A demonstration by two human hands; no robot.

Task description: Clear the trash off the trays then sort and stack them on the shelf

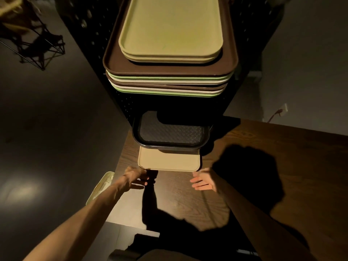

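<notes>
Hands (pixel 169 180) at beige tray (pixel 169 161) edge; no legible writing.

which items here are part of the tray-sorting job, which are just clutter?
Job:
beige tray, left hand at its corner, right hand open beside it
black tray
top stack
shelf
bin

Bystanders:
wire stand
wall outlet
table

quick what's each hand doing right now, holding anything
Left hand: fingers curled at the near left corner of the beige tray; a firm grip cannot be told.
Right hand: open, palm up, holding nothing.
</notes>
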